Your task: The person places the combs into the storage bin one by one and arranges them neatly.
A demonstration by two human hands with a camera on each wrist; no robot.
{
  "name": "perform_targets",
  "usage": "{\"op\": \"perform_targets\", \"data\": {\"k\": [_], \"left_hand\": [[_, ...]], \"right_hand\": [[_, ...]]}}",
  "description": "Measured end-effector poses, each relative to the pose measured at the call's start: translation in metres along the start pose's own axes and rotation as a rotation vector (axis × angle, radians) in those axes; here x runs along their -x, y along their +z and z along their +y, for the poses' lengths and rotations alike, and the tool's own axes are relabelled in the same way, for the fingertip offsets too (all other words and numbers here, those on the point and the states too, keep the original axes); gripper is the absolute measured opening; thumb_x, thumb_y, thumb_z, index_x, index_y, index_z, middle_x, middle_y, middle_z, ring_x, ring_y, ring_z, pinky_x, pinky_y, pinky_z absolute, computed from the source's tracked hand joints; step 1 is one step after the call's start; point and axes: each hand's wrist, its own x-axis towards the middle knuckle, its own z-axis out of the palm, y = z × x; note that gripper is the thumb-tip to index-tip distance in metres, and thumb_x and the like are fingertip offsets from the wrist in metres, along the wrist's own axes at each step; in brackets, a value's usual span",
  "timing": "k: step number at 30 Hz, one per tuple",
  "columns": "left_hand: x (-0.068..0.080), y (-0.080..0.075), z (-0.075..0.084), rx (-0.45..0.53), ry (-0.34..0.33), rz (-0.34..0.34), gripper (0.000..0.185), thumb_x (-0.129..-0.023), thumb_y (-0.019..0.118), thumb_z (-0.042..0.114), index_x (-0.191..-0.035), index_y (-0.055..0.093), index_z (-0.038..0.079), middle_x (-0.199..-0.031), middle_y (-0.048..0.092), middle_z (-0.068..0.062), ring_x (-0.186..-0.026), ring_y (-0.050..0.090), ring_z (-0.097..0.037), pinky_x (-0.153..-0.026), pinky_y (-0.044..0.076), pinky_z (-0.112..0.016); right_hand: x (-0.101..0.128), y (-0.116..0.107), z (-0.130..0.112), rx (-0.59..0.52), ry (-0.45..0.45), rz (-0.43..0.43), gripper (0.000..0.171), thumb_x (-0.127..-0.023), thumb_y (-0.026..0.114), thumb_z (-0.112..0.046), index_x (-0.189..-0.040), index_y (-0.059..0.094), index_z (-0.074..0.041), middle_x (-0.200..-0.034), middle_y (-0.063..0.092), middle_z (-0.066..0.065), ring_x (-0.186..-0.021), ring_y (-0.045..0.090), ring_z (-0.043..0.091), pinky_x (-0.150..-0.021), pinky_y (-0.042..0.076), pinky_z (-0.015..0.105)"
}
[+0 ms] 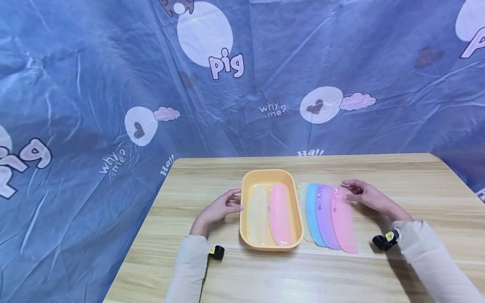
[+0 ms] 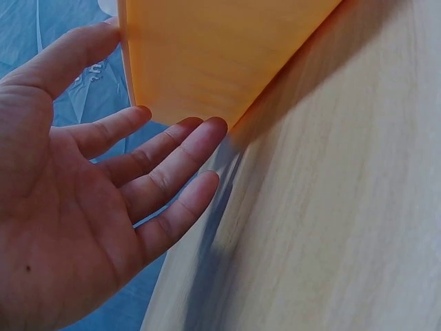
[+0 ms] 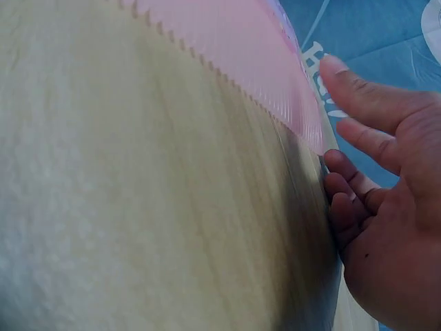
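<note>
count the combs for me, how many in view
6. Two lie in the orange tray: a pale yellow comb and a pink comb. Four overlap on the table right of it: pale green comb, blue comb, purple comb, pink outer comb. More could hide beneath.

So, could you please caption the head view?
Left hand touches a yellow tray holding two combs; right hand reaches four outside.
</note>
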Motion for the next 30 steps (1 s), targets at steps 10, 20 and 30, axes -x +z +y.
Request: {"op": "perform_targets", "data": {"k": [10,20,30], "left_hand": [[0.0,-0.001,0.0,-0.004,-0.019,0.006,0.068,-0.093,0.065,0.02,-0.15,0.03,0.006,-0.135,0.051,-0.023,-0.114,0.059,-0.025,-0.101,0.047,-0.038],[0.0,0.0,-0.001,0.002,-0.024,0.005,0.067,-0.093,0.065,0.02,-0.15,0.031,0.007,-0.135,0.051,-0.022,-0.117,0.057,-0.029,-0.104,0.045,-0.043],[0.0,0.0,-0.001,-0.005,-0.011,0.008,0.068,-0.093,0.065,0.02,-0.15,0.031,0.006,-0.133,0.053,-0.02,-0.114,0.059,-0.026,-0.102,0.046,-0.041]], "right_hand": [[-0.006,0.0,-0.001,0.083,-0.055,-0.066,0.06,-0.087,0.07,-0.014,-0.134,0.046,0.014,-0.129,0.055,0.033,-0.113,0.055,0.037,-0.093,0.046,0.039],[-0.003,0.002,-0.008,0.094,-0.068,-0.072,0.057,-0.085,0.071,-0.014,-0.131,0.05,0.013,-0.129,0.055,0.033,-0.117,0.05,0.042,-0.093,0.042,0.028],[-0.009,-0.001,-0.006,0.078,-0.031,-0.108,0.054,-0.085,0.072,-0.015,-0.126,0.052,0.013,-0.115,0.062,0.024,-0.095,0.053,0.013,-0.079,0.043,0.017]]}}
